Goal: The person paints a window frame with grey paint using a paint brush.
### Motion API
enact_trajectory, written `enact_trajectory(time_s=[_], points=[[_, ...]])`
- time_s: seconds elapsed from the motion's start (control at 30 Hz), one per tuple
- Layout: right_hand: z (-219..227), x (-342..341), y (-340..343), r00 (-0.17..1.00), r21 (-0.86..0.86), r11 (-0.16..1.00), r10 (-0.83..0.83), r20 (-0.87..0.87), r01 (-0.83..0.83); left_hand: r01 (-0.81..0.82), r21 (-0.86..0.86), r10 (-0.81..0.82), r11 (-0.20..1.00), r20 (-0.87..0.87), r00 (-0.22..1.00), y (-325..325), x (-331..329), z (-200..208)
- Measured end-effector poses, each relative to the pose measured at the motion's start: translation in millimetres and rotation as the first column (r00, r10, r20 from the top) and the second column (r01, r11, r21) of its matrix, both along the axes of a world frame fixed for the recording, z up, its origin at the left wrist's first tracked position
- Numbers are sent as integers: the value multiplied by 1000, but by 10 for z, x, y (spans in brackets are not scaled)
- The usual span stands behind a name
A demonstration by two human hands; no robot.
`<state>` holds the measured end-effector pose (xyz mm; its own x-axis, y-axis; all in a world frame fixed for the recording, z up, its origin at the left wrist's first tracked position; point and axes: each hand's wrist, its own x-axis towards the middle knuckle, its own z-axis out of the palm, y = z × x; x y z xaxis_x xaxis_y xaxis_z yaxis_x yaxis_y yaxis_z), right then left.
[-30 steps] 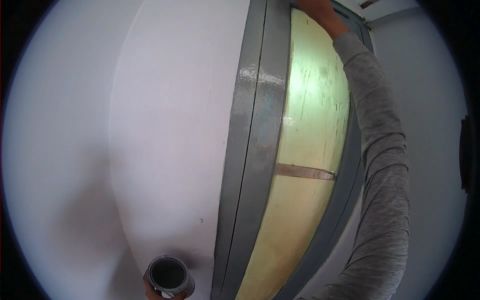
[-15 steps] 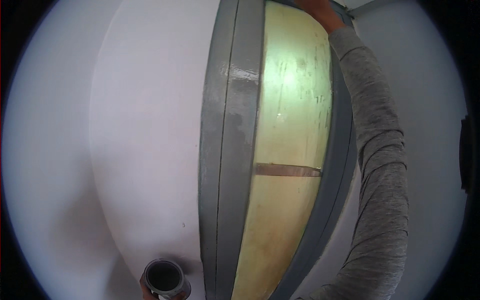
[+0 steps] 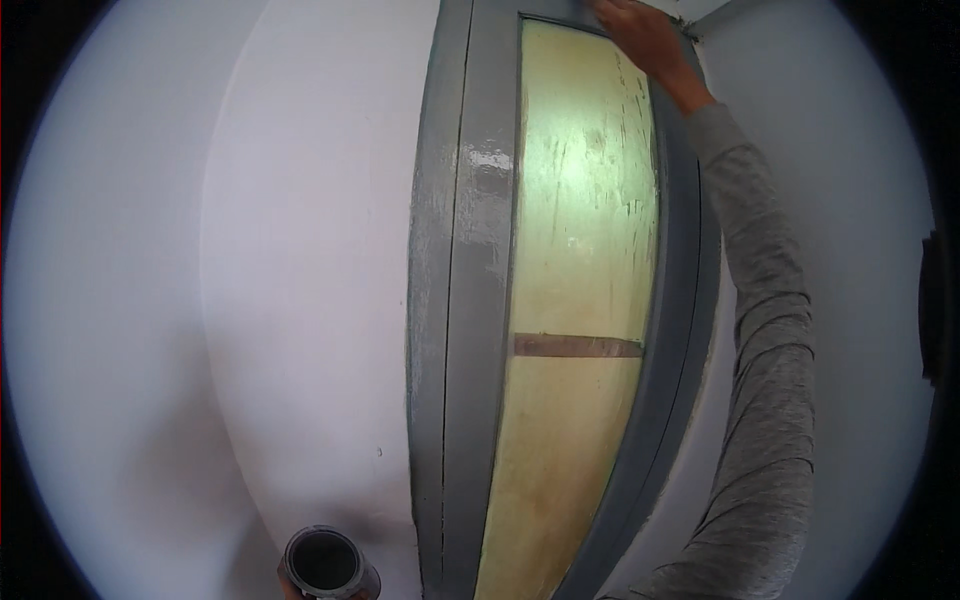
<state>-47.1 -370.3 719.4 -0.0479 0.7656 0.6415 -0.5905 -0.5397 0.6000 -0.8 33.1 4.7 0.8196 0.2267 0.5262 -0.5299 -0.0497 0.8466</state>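
Observation:
At the lower edge my left hand [image 3: 288,586] is wrapped round a round open can [image 3: 342,536] with a dark grey inside, probably paint. Most of that hand is hidden behind and below the can. My right hand [image 3: 645,42], in a grey sleeve, reaches up to the top of a grey-painted frame [image 3: 484,200]. Its fingers are closed by the frame's top bar; what they hold is cut off by the picture's upper edge. Below that hand, a yellowish, light-catching panel [image 3: 585,200] fills the frame, marked with dark streaks along its right side.
A brown crossbar [image 3: 578,346] divides the panel. White wall [image 3: 310,250] stretches to the left of the frame, and another wall [image 3: 850,200] meets it at the right. Wet-looking gloss shows on the frame's left upright. A dark object [image 3: 931,310] sits at the far right edge.
The view has tilted slightly upward, so the frame's top bar and more of my right hand now show. The can stays in my left hand, a little lower in the picture.

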Motion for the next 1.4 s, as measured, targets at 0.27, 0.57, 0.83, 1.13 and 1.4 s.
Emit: enact_trajectory(time_s=[0.27,0.57,0.83,1.13,1.4], points=[[418,318,169,997,-184,980,76,-4,-75,19,-16,-19,1000,-55,998,-90,35,-109],[342,-388,-726,1000,-11,1000,25,14,-25,71,0,-71,997,-29,997,-258,109,83],[181,-539,-922,994,95,995,-36,108,25,69,-3,-70,998,-27,997,-298,-2,150],[253,-281,-606,996,12,996,85,-32,-84,97,-16,-97,995,-76,992,-384,-46,166],[207,-656,-949,992,145,983,122,-28,-117,133,-38,-136,990,-82,987,-408,-20,84]])
